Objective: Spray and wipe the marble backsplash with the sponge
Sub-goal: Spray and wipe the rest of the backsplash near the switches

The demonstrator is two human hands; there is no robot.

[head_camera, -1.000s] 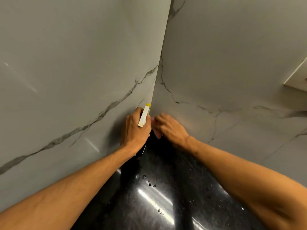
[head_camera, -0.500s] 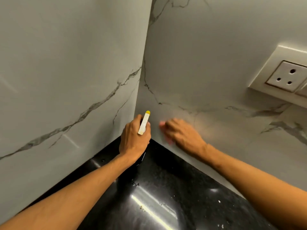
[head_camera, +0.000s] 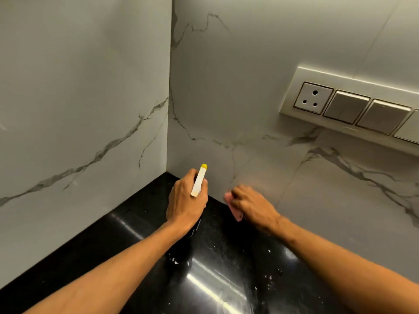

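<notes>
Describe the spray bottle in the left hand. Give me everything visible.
The spray bottle shows a slim white plastic head ending in a yellow nozzle tip, pointed up and away toward the marble backsplash near the corner. The left hand grips it around the neck, hiding the trigger. A sliver of dark body shows below the wrist, over the black countertop. Whether it rests there cannot be told.

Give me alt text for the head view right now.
The right hand holds a pink sponge at the foot of the marble backsplash, above the black countertop. The left hand grips a yellow-tipped spray bottle. A switch panel is mounted upper right.
</notes>
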